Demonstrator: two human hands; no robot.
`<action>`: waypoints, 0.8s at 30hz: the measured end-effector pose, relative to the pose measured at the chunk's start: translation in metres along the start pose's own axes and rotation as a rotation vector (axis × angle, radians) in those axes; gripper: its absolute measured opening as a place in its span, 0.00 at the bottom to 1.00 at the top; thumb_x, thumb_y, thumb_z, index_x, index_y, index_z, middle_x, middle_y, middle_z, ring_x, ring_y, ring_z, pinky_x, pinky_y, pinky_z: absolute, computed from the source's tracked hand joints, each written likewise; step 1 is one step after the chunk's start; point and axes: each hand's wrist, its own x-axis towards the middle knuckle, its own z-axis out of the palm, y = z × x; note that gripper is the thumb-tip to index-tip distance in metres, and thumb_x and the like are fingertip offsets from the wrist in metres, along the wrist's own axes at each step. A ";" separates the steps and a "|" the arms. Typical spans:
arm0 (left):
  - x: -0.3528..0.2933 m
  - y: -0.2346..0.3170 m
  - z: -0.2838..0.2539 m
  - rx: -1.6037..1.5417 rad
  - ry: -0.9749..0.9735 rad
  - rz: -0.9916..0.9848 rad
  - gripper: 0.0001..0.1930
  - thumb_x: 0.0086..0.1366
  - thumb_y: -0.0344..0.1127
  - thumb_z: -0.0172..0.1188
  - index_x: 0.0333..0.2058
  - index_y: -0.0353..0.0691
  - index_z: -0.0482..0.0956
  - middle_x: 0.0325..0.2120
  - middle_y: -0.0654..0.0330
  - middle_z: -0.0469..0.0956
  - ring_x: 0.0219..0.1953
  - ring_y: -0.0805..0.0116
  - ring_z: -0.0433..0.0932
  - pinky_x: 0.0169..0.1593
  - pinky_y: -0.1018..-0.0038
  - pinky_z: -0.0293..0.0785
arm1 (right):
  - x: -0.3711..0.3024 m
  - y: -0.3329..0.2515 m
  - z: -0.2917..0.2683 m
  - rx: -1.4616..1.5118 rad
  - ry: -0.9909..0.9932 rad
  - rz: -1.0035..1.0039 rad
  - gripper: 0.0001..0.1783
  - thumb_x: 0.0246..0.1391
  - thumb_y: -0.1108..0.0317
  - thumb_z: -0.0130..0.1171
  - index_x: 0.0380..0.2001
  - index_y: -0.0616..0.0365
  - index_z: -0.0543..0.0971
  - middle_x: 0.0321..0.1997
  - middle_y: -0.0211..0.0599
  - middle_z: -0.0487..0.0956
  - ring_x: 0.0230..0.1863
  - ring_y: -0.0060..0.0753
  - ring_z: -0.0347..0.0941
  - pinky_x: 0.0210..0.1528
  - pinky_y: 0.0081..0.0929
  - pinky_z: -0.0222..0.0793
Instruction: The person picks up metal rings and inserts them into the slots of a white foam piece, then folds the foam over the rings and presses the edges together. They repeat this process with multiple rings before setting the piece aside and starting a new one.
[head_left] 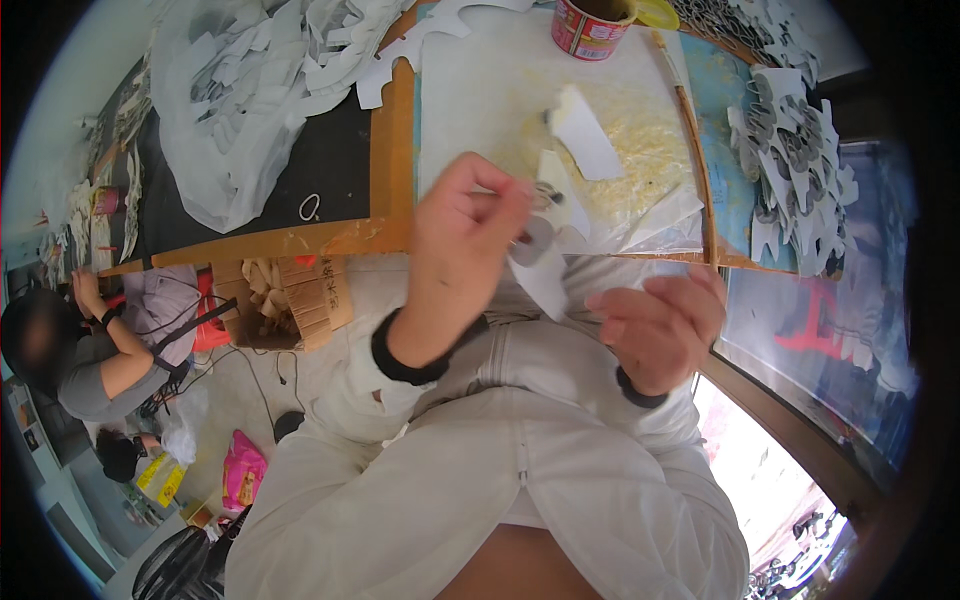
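Note:
My left hand (465,240) is raised over the near edge of the table, its thumb and fingertips pinched together on a white cut-out piece (540,285) with a rounded grey part at its upper end. The piece hangs down over my lap. To its right, my right hand (672,325) has loosely bent fingers, the thumb apart, and nothing shows in it. Beyond them, a white strip (590,145) lies on a white sheet (480,90) smeared with yellowish glue. A second white piece (570,205) lies close behind my left fingertips, partly hidden.
A red tub (590,32) stands at the back, and a long brush (690,130) lies along the sheet's right side. Grey-and-white pieces (790,170) are heaped at right. A plastic bag (230,150) of cut pieces lies at left. Another person (120,350) sits at far left beside a cardboard box (300,310).

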 end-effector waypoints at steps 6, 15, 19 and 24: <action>0.001 0.015 0.001 -0.153 0.024 -0.007 0.06 0.66 0.29 0.59 0.33 0.36 0.69 0.20 0.61 0.80 0.23 0.82 0.74 0.28 0.83 0.68 | 0.043 0.009 -0.014 0.112 0.023 -0.039 0.22 0.32 0.62 0.75 0.32 0.53 0.77 0.35 0.22 0.84 0.40 0.34 0.67 0.50 0.40 0.65; -0.010 0.007 0.011 0.012 -0.037 0.068 0.07 0.67 0.29 0.58 0.33 0.34 0.69 0.21 0.62 0.80 0.23 0.85 0.70 0.30 0.85 0.67 | 0.036 0.005 0.021 0.031 0.060 -0.052 0.22 0.26 0.70 0.73 0.32 0.53 0.79 0.31 0.22 0.79 0.33 0.33 0.65 0.37 0.31 0.63; -0.011 0.000 0.013 -0.039 -0.028 0.039 0.06 0.67 0.28 0.57 0.33 0.34 0.69 0.21 0.62 0.79 0.24 0.85 0.70 0.29 0.85 0.67 | 0.033 0.008 0.020 -0.072 0.044 -0.072 0.17 0.29 0.69 0.69 0.30 0.51 0.81 0.32 0.21 0.78 0.30 0.32 0.64 0.36 0.28 0.61; -0.009 -0.002 0.016 -0.225 -0.056 -0.070 0.06 0.67 0.27 0.56 0.32 0.34 0.69 0.21 0.62 0.79 0.25 0.83 0.73 0.28 0.85 0.66 | 0.018 0.001 0.017 -0.386 0.146 -0.135 0.11 0.34 0.60 0.66 0.27 0.33 0.83 0.31 0.15 0.73 0.37 0.28 0.61 0.47 0.34 0.57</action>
